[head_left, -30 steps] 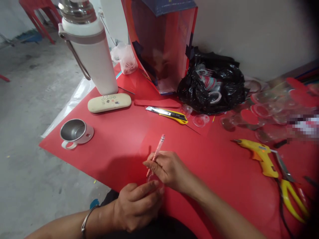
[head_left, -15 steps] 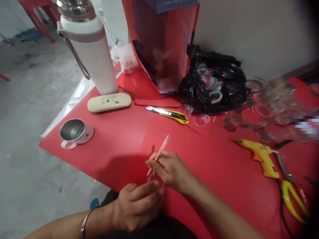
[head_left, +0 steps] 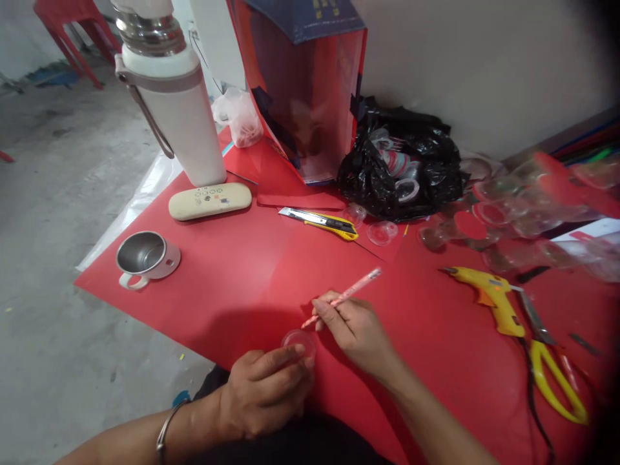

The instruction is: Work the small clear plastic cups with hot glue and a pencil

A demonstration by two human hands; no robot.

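My left hand (head_left: 271, 391) is closed on a clear round plastic piece (head_left: 293, 337), pressing it near the close edge of the red sheet (head_left: 217, 278). The fingers cover most of this piece, so I cannot tell if it is a lid or a cup. Pinched in my right hand (head_left: 351, 326) is a pink patterned pencil (head_left: 356, 286), slanting up to the right. Its point is down by the far rim of the plastic; whether it touches the sheet I cannot tell.
Behind the hands lie a yellow box cutter (head_left: 320, 221) and a cream case (head_left: 210, 200). A steel-lined mug (head_left: 145, 255) and tall white flask (head_left: 188, 116) stand left. Rightward are a black bag (head_left: 368, 171), plastic cups (head_left: 508, 219), a yellow glue gun (head_left: 489, 290) and yellow-handled scissors (head_left: 557, 381).
My right hand has shifted right, and the pencil leans further to the right. Its point has moved rightward along the plastic's far rim. My left hand keeps its hold. The view has turned slightly.
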